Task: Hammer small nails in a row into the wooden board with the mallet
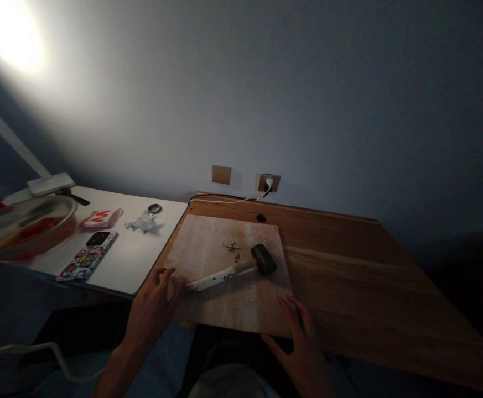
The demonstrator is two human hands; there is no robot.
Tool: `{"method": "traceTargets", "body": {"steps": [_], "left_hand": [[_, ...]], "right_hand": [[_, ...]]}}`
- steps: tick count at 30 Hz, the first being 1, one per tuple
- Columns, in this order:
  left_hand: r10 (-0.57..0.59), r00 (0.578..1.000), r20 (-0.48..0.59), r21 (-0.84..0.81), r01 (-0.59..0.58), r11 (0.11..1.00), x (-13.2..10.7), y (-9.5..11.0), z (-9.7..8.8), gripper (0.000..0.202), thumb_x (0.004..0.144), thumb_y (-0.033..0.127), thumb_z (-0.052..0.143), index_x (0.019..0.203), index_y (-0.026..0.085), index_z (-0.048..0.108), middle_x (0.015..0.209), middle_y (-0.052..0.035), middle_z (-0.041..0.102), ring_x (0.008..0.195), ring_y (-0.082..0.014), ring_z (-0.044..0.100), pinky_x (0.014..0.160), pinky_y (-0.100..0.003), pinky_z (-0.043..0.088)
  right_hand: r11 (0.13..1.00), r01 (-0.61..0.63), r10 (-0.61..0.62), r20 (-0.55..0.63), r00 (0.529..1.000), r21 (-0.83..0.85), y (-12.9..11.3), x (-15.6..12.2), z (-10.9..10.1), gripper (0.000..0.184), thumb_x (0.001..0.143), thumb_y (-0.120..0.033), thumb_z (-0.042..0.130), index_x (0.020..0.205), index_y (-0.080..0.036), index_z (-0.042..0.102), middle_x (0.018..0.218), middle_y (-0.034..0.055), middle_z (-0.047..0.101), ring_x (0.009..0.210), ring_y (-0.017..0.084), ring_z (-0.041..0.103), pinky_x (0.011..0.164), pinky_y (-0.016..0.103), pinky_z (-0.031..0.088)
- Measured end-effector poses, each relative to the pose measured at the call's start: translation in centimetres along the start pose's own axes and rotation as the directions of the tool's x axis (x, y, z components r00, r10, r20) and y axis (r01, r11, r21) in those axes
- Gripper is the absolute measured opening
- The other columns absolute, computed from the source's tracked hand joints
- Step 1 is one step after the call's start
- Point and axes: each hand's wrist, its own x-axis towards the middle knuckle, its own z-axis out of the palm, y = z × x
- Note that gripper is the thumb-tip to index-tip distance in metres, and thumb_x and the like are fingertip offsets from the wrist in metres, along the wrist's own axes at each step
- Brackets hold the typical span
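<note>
A mallet [212, 280] with a black head and a pale, worn handle lies diagonally across a flat, light-coloured square board [224, 309]. Behind the handle, several small metal nails or screws [233, 251] are heaped on the board. My left hand [154, 301] is at the board's left edge, thumb and fingers apart, close to the mallet's handle end. Whether it touches the handle is unclear. At the board's front right corner, my right hand [301, 345] has its fingers and thumb spread, with the fingertips by the edge. Neither hand has anything lifted.
On the white table [129, 265] at left are a patterned phone [88, 256], a red-and-white packet [101, 219], crumpled clear plastic [145, 222] and a large translucent bowl [58, 232]. A lamp base [51, 184] stands behind. Cables [233, 200] run to a wall socket [268, 183] behind the wooden table [349, 287].
</note>
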Motion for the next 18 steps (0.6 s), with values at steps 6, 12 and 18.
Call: {"method": "traceTargets", "body": {"steps": [6,12,18], "left_hand": [[0.153,0.988,0.005,0.014,-0.153,0.988,-1.4,1.6,0.5,0.026,0.098,0.031,0.051,0.117,0.023,0.066,0.12,-0.013,0.065,0.1,-0.0262,0.07,0.075,-0.035,0.06],[0.468,0.883,0.014,0.042,-0.468,0.882,-4.8,4.0,1.0,0.035,0.09,0.007,0.046,0.105,0.028,0.069,0.122,-0.0082,0.067,0.11,-0.0274,0.069,0.073,-0.032,0.063],[0.483,0.875,-0.004,-0.217,-0.473,0.854,-7.1,5.8,1.5,0.029,0.101,0.029,0.045,0.127,0.024,0.057,0.122,-0.0099,0.066,0.09,-0.017,0.074,0.071,-0.022,0.062]], "right_hand": [[0.998,-0.044,0.046,-0.038,0.998,0.042,1.6,-0.1,-2.0,0.053,0.095,-0.048,0.057,0.142,-0.029,0.043,0.141,0.0111,0.048,0.131,0.032,0.054,0.11,0.053,0.047],[0.967,-0.254,0.252,-0.128,0.959,0.0,5.5,-1.9,-5.6,0.053,0.095,-0.058,0.049,0.137,-0.024,0.051,0.136,0.0125,0.054,0.126,0.033,0.058,0.107,0.051,0.05],[0.913,-0.404,0.381,-0.236,0.894,-0.06,8.6,-5.8,-9.4,0.056,0.093,-0.064,0.046,0.13,-0.022,0.055,0.129,0.0136,0.058,0.118,0.033,0.064,0.103,0.052,0.053]]}}
